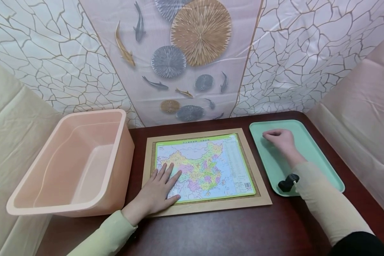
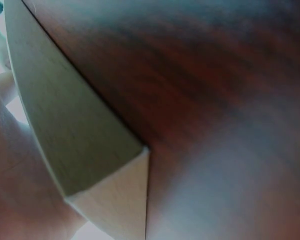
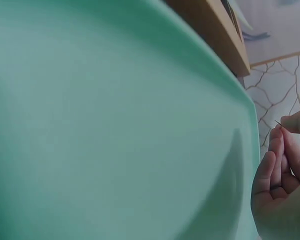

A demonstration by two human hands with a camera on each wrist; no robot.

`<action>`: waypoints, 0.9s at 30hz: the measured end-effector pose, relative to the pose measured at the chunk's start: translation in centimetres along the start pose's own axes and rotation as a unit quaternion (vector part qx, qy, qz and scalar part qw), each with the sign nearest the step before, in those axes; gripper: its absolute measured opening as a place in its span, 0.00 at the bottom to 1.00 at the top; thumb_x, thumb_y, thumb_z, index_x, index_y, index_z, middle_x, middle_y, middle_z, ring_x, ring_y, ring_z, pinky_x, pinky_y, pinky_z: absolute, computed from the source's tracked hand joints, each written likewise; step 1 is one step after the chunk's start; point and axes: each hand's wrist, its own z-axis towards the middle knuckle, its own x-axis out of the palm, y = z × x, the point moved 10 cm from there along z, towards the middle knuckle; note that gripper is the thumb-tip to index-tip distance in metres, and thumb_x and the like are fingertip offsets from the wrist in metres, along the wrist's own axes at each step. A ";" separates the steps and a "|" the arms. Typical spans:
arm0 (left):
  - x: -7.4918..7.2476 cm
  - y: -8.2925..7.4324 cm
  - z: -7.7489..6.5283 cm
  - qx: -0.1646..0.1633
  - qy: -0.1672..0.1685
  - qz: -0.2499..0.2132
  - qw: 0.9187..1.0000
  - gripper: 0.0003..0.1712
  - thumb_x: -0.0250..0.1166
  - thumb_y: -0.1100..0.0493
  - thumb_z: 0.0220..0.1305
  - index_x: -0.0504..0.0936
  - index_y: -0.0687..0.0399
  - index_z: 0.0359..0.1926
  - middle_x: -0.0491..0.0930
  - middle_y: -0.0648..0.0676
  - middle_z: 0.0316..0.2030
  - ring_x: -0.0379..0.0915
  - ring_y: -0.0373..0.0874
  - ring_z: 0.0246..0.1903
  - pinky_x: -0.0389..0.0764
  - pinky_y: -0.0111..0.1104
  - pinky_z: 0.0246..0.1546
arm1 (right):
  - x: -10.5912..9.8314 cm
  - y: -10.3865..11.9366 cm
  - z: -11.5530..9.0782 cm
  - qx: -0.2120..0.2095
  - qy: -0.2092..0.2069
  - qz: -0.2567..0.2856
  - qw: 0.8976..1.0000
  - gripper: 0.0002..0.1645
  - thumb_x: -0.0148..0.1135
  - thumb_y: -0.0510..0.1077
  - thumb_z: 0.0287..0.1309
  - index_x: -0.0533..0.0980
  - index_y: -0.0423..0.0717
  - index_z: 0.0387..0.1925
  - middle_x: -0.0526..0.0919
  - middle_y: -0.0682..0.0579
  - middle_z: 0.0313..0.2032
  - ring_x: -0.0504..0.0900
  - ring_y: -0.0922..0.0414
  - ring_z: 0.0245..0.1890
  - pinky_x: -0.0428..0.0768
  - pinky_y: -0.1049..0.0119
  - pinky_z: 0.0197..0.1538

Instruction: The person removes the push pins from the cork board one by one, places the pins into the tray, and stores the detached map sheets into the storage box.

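My left hand [image 1: 156, 193] lies with fingers spread on the lower left of a map sheet [image 1: 208, 167] with a green border. The map sits inside a light wooden frame [image 1: 256, 170]. Above the green tray [image 1: 320, 170], my right hand [image 1: 281, 140] has thumb and fingertips pressed together. A tiny, thin, needle-like point [image 3: 277, 122] juts from that pinch in the right wrist view; the rest of it is hidden by the fingers. In the left wrist view, the frame's corner [image 2: 110, 165] stands beside part of the left hand [image 2: 20, 170].
A deep pink plastic tub [image 1: 115, 170] stands left of the frame. The dark red-brown table [image 1: 217, 231] extends in front. Patterned cloth [image 1: 204, 89] hangs behind, and pale cloth [image 1: 364, 124] borders the right side. A small black device [image 1: 288, 183] is on the right wrist.
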 end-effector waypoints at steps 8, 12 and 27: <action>0.0 0.0 0.0 0.003 -0.001 -0.001 1.000 0.47 0.54 0.32 0.77 0.51 0.45 0.86 0.44 0.62 0.86 0.40 0.63 0.85 0.51 0.60 0.82 | -0.3 -1.9 0.1 0.030 0.006 -0.013 0.999 0.31 0.62 0.58 0.74 0.81 0.40 0.65 0.84 0.39 0.62 0.79 0.66 0.43 0.78 0.76 0.41; 0.1 0.1 0.0 0.005 -0.004 -0.003 1.000 0.47 0.54 0.32 0.77 0.52 0.45 0.86 0.44 0.62 0.86 0.40 0.63 0.85 0.51 0.60 0.82 | -0.5 -2.2 -0.1 0.024 0.003 -0.021 0.999 0.30 0.61 0.56 0.75 0.81 0.38 0.64 0.83 0.35 0.64 0.79 0.63 0.47 0.76 0.76 0.43; -0.1 0.0 -0.1 0.007 -0.010 -0.006 1.000 0.46 0.55 0.33 0.78 0.53 0.46 0.86 0.45 0.63 0.86 0.41 0.64 0.85 0.52 0.61 0.82 | -0.6 -1.9 -0.6 -0.019 -0.009 -0.052 0.998 0.24 0.64 0.48 0.73 0.84 0.32 0.58 0.86 0.32 0.58 0.84 0.40 0.58 0.80 0.66 0.51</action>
